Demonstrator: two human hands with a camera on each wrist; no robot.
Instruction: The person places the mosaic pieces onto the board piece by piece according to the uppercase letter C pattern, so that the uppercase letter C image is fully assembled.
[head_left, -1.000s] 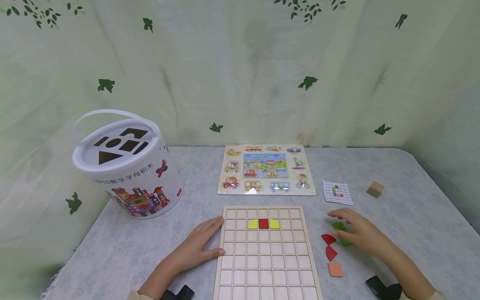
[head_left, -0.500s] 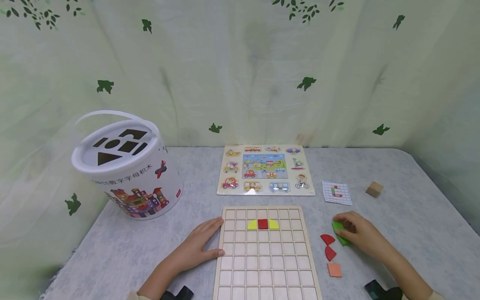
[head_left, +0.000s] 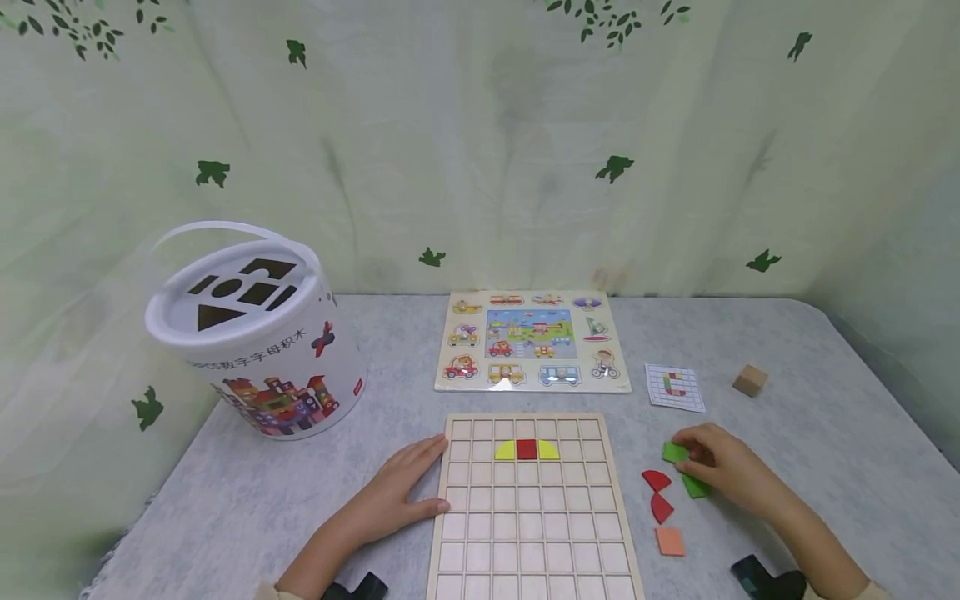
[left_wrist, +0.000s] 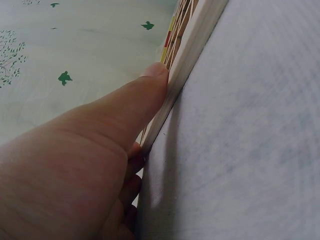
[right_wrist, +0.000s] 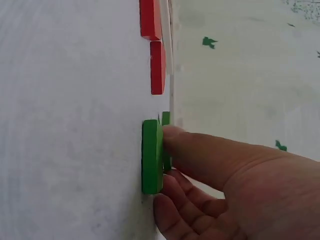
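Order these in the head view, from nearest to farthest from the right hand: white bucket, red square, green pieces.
1. Green pieces: directly at the right hand, partly covered by it.
2. Red square: left of it, on the gridded board.
3. White bucket: farthest left.

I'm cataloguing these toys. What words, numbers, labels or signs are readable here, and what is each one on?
"数字字母积木" on the white bucket; the characters just before it are too unclear to read.
Red label on the bucket: too small to read.
Castle picture on the bucket: any markings on its blocks are too small to read.
Puzzle board, pattern card, grid board: no readable text.
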